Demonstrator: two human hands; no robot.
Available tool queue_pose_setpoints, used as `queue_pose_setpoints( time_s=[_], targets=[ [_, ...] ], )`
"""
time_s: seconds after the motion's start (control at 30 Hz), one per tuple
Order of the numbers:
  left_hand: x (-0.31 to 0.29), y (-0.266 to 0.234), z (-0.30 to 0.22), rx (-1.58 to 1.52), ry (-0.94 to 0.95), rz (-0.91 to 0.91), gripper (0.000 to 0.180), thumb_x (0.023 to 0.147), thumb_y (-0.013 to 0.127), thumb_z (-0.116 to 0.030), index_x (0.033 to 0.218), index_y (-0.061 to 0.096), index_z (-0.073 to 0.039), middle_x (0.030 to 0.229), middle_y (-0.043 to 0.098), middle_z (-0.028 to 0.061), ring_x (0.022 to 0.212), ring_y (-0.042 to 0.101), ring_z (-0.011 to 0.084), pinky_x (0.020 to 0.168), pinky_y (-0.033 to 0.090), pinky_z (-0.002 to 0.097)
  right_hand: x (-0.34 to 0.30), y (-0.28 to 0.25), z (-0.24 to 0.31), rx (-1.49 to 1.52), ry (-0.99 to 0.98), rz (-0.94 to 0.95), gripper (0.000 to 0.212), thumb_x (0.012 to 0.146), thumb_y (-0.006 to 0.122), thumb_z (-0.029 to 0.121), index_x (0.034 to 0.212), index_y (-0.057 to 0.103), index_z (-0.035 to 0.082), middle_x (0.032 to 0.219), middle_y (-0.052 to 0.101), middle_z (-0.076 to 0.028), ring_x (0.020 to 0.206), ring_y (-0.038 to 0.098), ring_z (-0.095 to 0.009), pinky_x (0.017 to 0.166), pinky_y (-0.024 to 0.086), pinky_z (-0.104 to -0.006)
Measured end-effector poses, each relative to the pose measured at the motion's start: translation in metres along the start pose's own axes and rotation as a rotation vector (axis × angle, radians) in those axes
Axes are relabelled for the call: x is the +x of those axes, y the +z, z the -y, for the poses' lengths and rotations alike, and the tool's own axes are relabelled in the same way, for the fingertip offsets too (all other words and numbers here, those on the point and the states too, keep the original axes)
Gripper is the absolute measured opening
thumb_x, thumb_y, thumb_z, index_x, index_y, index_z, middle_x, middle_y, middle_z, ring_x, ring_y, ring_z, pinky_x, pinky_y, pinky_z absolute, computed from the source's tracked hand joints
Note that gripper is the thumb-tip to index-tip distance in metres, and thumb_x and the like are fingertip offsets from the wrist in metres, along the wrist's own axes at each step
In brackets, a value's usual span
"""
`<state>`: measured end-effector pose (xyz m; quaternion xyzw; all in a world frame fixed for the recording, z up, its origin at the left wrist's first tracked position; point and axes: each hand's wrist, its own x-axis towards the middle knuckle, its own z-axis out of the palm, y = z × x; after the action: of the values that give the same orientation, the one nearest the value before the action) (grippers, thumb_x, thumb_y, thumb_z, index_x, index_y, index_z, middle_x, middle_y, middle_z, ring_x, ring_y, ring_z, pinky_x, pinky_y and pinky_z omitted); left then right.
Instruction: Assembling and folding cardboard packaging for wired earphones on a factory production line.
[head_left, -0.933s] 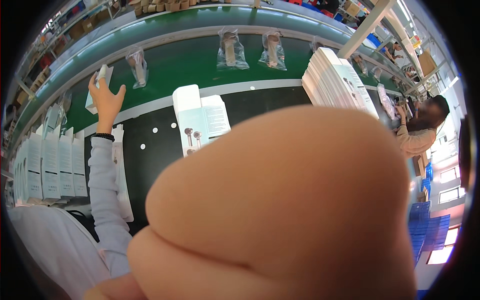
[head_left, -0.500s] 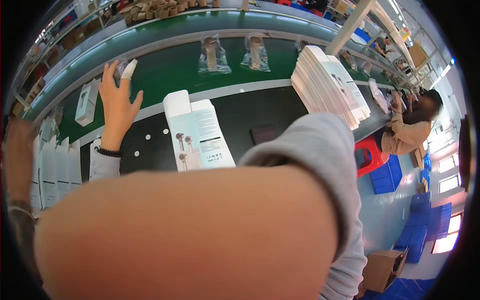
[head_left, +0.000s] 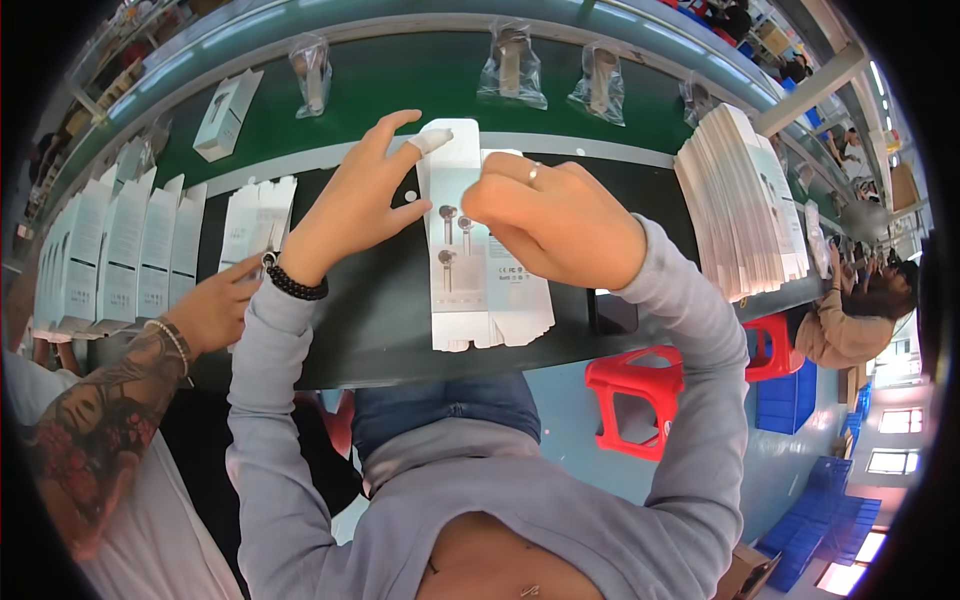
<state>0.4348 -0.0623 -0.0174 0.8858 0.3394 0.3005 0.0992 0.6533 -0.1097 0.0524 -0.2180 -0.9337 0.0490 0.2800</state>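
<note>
By our spread left hand [head_left: 355,200] and under our curled right hand [head_left: 560,220], its grip unclear, a printed carton [head_left: 458,292]

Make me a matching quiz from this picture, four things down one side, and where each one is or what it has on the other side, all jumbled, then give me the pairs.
Things
1. Left hand
2. Right hand
3. Lone white box
4. Thick stack of cartons

Places and states
A. Lies on the green belt
B. Wears a ring
C. Stands at the right-hand part of the black table
D. Has a white finger cover

Pairs: 1-D, 2-B, 3-A, 4-C
</note>
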Motion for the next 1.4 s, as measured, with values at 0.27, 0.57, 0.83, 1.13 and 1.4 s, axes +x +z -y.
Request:
queue_pose_setpoints(
  time_s=[0.27, 0.57, 0.83, 1.13, 1.4],
  targets=[
    [0.009, 0.007, 0.0, -0.052, -0.053, -0.034, 0.054, 0.077, 0.065, -0.012, 0.127, 0.046, -0.007, 0.133, 0.037, 0.0143, 0.116, 0.044, 0.0343, 0.093, 0.04, 0.0366, -0.046, 0.032, -0.003, 0.303, 0.151, 0.138, 0.045, 0.069, 0.074, 0.022, 0.106, 0.051, 0.009, 0.107, 0.055, -0.013, 0.102, 0.053, -0.03, 0.083, 0.042, -0.0444],
    [0.071, 0.014, -0.019, -0.248, 0.081, -0.178, 0.051, 0.076, 0.066, -0.014, 0.123, 0.049, -0.004, 0.127, 0.042, 0.0147, 0.113, 0.047, 0.0328, 0.094, 0.039, 0.0347, -0.101, 0.046, 0.033, -0.063, 0.159, 0.356, 0.065, 0.061, 0.075, 0.027, 0.12, 0.054, 0.009, 0.129, 0.046, -0.016, 0.117, 0.045, -0.037, 0.093, 0.039, -0.0498],
    [0.086, 0.001, -0.033, -0.469, 0.432, -0.783, 0.103, 0.058, 0.083, -0.046, 0.136, 0.031, -0.005, 0.133, 0.037, 0.0195, 0.122, 0.04, 0.0354, 0.098, 0.035, 0.0454, -0.074, -0.062, 0.019, -0.323, 0.475, -0.498, 0.019, 0.086, 0.054, 0.011, 0.09, 0.06, -0.006, 0.083, 0.064, -0.017, 0.069, 0.06, -0.024, 0.065, 0.045, -0.03],
    [0.078, -0.01, -0.012, -0.213, 0.363, -0.58, 0.102, 0.05, 0.081, -0.038, 0.138, 0.032, -0.023, 0.144, 0.019, 0.0208, 0.129, 0.021, 0.0495, 0.1, 0.02, 0.0625, 0.01, -0.011, -0.03, 0.757, 0.451, -0.81, 0.027, 0.086, 0.052, 0.016, 0.074, 0.056, -0.008, 0.061, 0.046, 0.0, 0.058, 0.034, -0.006, 0.052, 0.024, -0.0226],
    [0.088, -0.008, 0.004, -0.047, 0.24, -0.438, 0.095, 0.049, 0.079, -0.034, 0.132, 0.042, -0.01, 0.126, 0.04, 0.0235, 0.113, 0.043, 0.0418, 0.093, 0.036, 0.0476, 0.016, -0.023, -0.066, 0.283, 0.587, -0.596, 0.017, 0.086, 0.055, 0.01, 0.082, 0.062, -0.005, 0.064, 0.06, -0.007, 0.056, 0.051, -0.006, 0.051, 0.04, -0.023]
  ],
)
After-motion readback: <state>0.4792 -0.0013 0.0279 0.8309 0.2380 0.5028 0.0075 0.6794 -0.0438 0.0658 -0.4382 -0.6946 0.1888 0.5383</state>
